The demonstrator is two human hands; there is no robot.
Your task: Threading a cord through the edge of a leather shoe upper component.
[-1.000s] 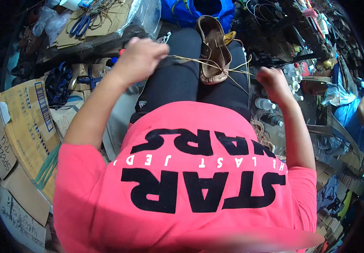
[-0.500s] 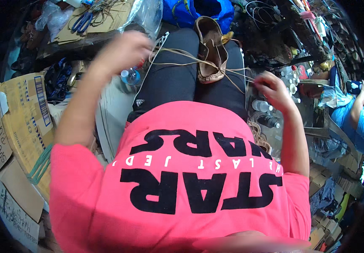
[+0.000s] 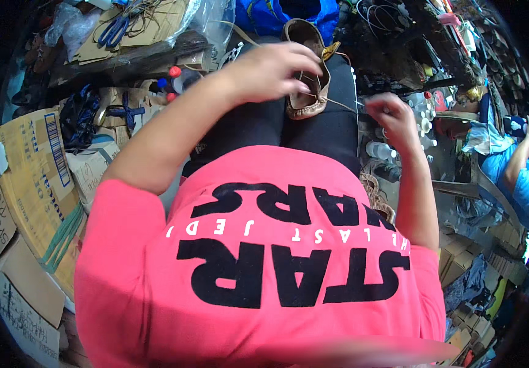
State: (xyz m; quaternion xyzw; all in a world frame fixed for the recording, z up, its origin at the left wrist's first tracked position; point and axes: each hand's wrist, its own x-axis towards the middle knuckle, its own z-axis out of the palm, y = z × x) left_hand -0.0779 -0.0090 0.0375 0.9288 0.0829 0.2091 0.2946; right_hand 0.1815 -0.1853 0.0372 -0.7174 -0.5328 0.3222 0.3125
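Note:
A brown leather moccasin-style shoe (image 3: 304, 113) rests across my thighs, its toe toward me. Pale leather lace (image 3: 340, 105) runs from its stitched front to my right hand (image 3: 393, 119), whose fingers are pinched together on it. My left hand (image 3: 277, 70) is over the left side of the shoe, fingers bent at its opening. Another length of lace (image 3: 234, 27) trails out behind this hand; it appears to be gripped, though the contact is partly hidden.
A blue bag (image 3: 258, 15) lies beyond my knees. Blue-handled scissors (image 3: 114, 32) sit on cardboard at far left. Plastic bottles (image 3: 380, 150) stand by my right leg, near another brown shoe (image 3: 382, 199). Cardboard boxes (image 3: 34, 159) fill the left. A person in blue (image 3: 509, 165) is at right.
My left hand has swung right, from beyond my left thigh to over the shoe. The lace that was stretched leftward now trails behind it. My right hand stays nearly in place.

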